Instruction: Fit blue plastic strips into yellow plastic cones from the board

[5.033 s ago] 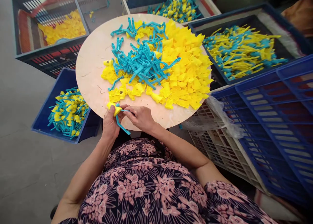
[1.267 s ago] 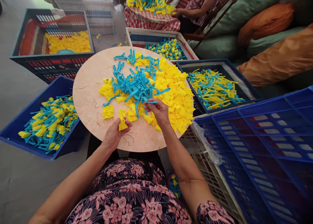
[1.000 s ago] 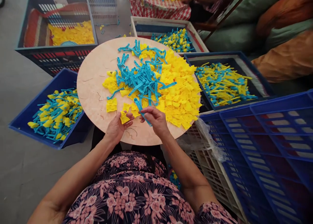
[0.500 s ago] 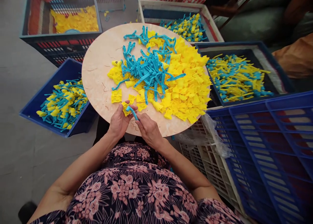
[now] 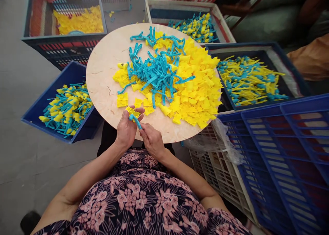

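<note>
At the near edge of the round wooden board, my left hand is closed on a small yellow plastic piece. My right hand pinches a blue plastic strip whose end meets the yellow piece. Both hands touch each other just over the board's rim. On the board lies a heap of yellow pieces with a tangle of blue strips on top.
A blue bin of joined yellow-and-blue parts sits at the left. Crates of yellow pieces and more joined parts ring the board. Stacked blue crates and a white crate stand at the right.
My right hand took a blue strip from the pile and brought it back to my left hand, which holds a yellow piece. Both hands drew toward my body at the board's edge.
</note>
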Motion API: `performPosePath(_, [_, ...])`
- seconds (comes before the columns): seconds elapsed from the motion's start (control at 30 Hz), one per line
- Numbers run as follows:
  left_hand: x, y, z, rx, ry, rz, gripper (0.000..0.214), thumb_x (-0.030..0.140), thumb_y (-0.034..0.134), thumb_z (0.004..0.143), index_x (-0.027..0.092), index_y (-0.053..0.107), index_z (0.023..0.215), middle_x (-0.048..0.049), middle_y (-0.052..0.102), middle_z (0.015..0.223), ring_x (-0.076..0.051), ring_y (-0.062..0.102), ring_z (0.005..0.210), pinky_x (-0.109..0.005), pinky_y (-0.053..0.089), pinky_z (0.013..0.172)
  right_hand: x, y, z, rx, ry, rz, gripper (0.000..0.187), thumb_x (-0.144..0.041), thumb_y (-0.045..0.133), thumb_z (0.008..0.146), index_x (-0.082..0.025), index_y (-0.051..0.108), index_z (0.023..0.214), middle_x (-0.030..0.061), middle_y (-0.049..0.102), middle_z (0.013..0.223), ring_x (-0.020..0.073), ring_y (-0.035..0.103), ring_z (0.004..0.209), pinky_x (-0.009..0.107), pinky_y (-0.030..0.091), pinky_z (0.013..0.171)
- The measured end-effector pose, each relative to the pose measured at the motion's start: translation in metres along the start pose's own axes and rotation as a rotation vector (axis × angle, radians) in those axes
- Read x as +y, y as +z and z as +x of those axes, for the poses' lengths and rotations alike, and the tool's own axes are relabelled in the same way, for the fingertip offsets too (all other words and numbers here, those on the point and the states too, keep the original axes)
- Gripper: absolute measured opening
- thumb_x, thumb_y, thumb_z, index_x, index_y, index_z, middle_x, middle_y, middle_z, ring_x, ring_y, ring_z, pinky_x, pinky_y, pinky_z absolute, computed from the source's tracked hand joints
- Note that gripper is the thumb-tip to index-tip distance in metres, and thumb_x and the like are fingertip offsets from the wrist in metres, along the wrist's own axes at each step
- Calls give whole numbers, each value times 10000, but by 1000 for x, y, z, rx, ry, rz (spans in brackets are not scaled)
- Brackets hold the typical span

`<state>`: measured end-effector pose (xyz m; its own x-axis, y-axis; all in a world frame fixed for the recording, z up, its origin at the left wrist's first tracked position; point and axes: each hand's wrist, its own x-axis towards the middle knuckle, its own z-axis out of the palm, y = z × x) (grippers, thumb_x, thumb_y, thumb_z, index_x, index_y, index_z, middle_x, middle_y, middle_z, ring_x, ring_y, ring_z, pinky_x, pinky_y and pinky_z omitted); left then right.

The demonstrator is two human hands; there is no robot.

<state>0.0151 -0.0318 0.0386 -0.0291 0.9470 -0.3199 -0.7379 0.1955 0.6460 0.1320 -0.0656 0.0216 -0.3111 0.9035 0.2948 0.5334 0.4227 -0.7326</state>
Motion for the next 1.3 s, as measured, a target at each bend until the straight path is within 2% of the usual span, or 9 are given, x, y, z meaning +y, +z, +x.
performPosePath(0.17, [-2, -2, 1, 28, 4, -55, 249, 398, 444, 977, 209, 608, 976, -31, 712, 885, -197, 669, 1047, -414, 413, 1053, 7, 7, -1, -2, -80, -318, 366, -277, 281, 1045, -147, 613, 1125, 68, 647, 802, 176, 613, 747, 274, 452, 657])
performPosePath(0.3, [-4, -3, 0, 66, 25, -45, 232, 405, 478, 962, 214, 607, 987, -21, 708, 865, -189, 670, 1023, -391, 421, 1041, 7, 14, -3, -21, -83, -440, 356, -249, 284, 1046, -137, 621, 1022, 59, 625, 738, 169, 589, 681, 280, 409, 602])
performPosePath(0.5, [-6, -5, -4, 149, 61, 94, 257, 457, 514, 931, 224, 591, 1007, -22, 711, 859, -186, 656, 1014, -341, 436, 988, 3, 22, -7, -149, -12, -368, 358, -247, 277, 1042, -157, 609, 941, 94, 657, 818, 185, 607, 751, 282, 409, 611])
performPosePath(0.7, [-6, -13, 1, 189, 81, 78, 266, 471, 538, 911, 226, 579, 1006, -30, 704, 923, -182, 635, 1067, -323, 432, 994, 7, 28, -1, -210, 31, -369, 315, -258, 332, 1030, -161, 613, 925, 104, 667, 811, 197, 600, 765, 285, 407, 642])
performPosePath(0.87, [-5, -15, 4, 113, -2, 23, 206, 355, 582, 869, 214, 587, 1019, -42, 701, 961, -188, 630, 1100, -346, 415, 1043, 12, 25, 3, -266, 71, -371, 305, -258, 347, 1030, -158, 614, 921, 98, 678, 830, 184, 615, 770, 267, 410, 636])
performPosePath(0.97, [-9, -16, 4, 63, 2, 57, 341, 255, 677, 788, 236, 556, 1106, -16, 704, 969, -170, 633, 1111, -338, 399, 1071, 13, 24, 3, -294, 106, -390, 295, -264, 358, 1029, -145, 620, 964, 107, 687, 864, 190, 637, 786, 266, 426, 630])
performPosePath(1.03, [-13, -19, 4, 64, 21, 104, 454, 253, 718, 765, 244, 516, 1171, -14, 716, 982, -165, 652, 1085, -344, 412, 1066, 13, 25, 3, -316, 123, -391, 282, -255, 369, 1025, -137, 623, 992, 113, 698, 890, 197, 653, 807, 269, 449, 639])
performPosePath(1.2, [-22, -36, 11, 70, 33, 222, 520, 331, 736, 753, 220, 489, 1196, -34, 737, 934, -204, 709, 965, -383, 516, 941, 20, 16, -3, -321, 42, -223, 253, -258, 400, 1018, -164, 618, 1106, 109, 710, 1062, 195, 657, 1006, 282, 511, 797])
performPosePath(1.3, [-21, -45, 18, 62, 17, 254, 524, 351, 740, 734, 187, 497, 1168, -47, 745, 875, -217, 728, 884, -378, 552, 864, 32, -5, -2, -192, 61, -157, 317, -341, 374, 1030, -191, 632, 1137, 87, 703, 1055, 178, 661, 989, 279, 511, 838])
